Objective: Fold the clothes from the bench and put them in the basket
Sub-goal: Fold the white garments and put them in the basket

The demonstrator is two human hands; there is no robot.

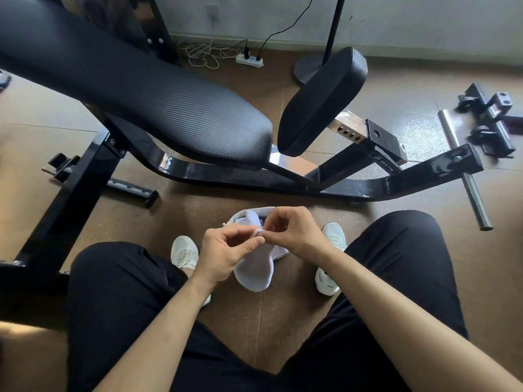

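Note:
A white sock (256,271) hangs between my knees, low in the middle of the head view. My left hand (226,251) and my right hand (291,230) both pinch its top edge, fingertips almost touching. Just behind the hands sits a pale fabric basket (243,213) with white cloth inside; most of it is hidden by my hands. The black padded bench (169,108) stretches across the upper left, and its pad is bare.
The bench's black steel frame (283,182) crosses the floor ahead of my white shoes. A separate black pad (319,103) sits at its right. Loose metal bars and brackets (464,165) lie right. A power strip with cables (249,59) and a stand base lie by the wall.

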